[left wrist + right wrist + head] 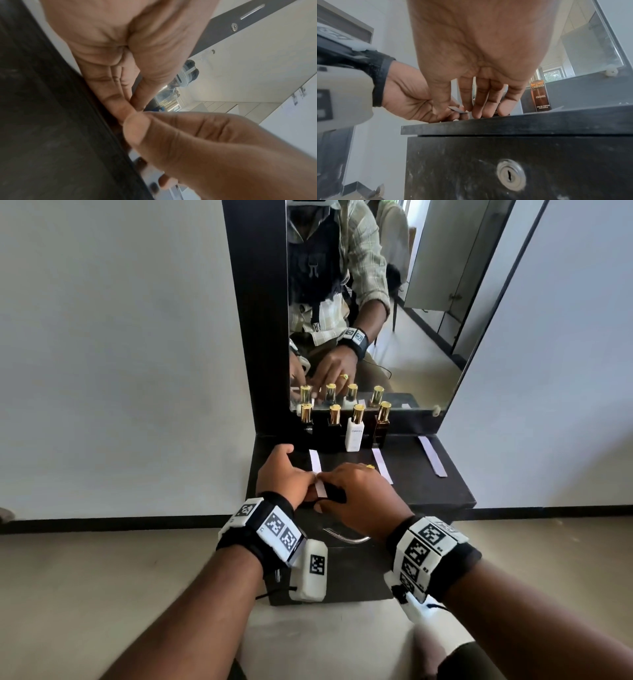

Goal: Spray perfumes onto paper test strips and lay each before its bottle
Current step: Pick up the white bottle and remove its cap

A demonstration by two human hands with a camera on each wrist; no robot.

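Four gold-capped perfume bottles stand in a row before the mirror: two black (306, 421) (334, 421), one white (355, 433), one brown (382, 426) (540, 96). My left hand (282, 477) (106, 54) and right hand (359, 494) (479, 47) meet at the dresser's front edge. Both pinch one small paper strip (321, 488) (456, 109) between thumb and fingertips. My right fingers (488, 102) reach down to the top. One strip (314, 460) lies before the black bottles and another (382, 465) before the brown bottle. Most of the held strip is hidden by my hands.
A further strip (432, 455) lies on the right of the black dresser top (428, 494), away from the bottles. The mirror (376, 302) rises right behind the row. Below the top is a drawer with a metal handle (346, 537) and a lock (511, 174).
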